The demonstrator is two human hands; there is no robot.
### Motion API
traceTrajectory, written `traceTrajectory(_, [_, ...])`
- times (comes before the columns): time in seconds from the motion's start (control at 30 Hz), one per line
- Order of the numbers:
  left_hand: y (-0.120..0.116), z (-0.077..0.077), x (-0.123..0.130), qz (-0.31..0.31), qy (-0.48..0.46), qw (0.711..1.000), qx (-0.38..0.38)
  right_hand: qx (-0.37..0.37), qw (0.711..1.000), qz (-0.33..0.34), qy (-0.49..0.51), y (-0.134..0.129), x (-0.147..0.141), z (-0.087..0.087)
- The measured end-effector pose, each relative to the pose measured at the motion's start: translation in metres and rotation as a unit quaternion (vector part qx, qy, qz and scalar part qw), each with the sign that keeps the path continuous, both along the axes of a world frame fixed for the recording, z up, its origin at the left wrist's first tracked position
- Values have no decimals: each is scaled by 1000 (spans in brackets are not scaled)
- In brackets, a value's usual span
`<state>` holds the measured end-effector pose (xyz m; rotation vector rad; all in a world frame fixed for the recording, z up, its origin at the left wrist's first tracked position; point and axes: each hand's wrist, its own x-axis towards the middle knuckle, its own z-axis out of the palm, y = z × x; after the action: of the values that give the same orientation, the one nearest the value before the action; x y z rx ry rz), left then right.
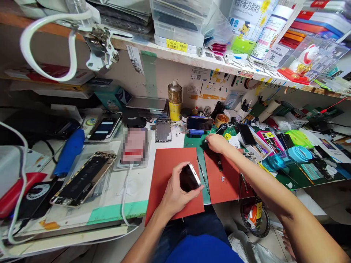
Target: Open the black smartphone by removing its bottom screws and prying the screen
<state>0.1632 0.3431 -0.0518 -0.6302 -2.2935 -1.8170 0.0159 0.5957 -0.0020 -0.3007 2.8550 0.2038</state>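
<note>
My left hand (175,191) is wrapped round a smartphone (189,178), tilted above the left red mat (170,164). The phone's dark face and pale bottom edge with its port are visible. My right hand (216,142) is stretched far forward to the back of the right red mat (230,190). Its fingers are closed at a small dark thing whose kind is unclear. Just behind it a phone (199,123) leans on a blue stand (196,133). A thin metal tool (203,175) lies between the mats. A narrow dark part (219,163) rests on the right mat.
Left of the mats lie an opened phone (86,179), a blue-handled tool (70,151) and a phone on a white cable (134,146). A spray can (174,100) stands at the back. A blue bottle (287,157) lies right. A loaded shelf (181,54) overhangs the bench.
</note>
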Motion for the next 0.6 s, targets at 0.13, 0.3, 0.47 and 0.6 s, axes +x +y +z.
traceTrajectory(0.13, [1,1,-1,5,2,1000,-23,-61,997,-40,9,6,8,16])
traceTrajectory(0.3, [3,5,-4,-4,51,995,-91,-176,981,-75,40,-6,68,52])
traceTrajectory(0.47, [7,19,-5,-70,122,981,-132,-407,909,-85,25,-26,181,58])
traceTrajectory(0.6, [16,30,6,-101,197,964,-149,-560,807,-156,104,-43,241,34])
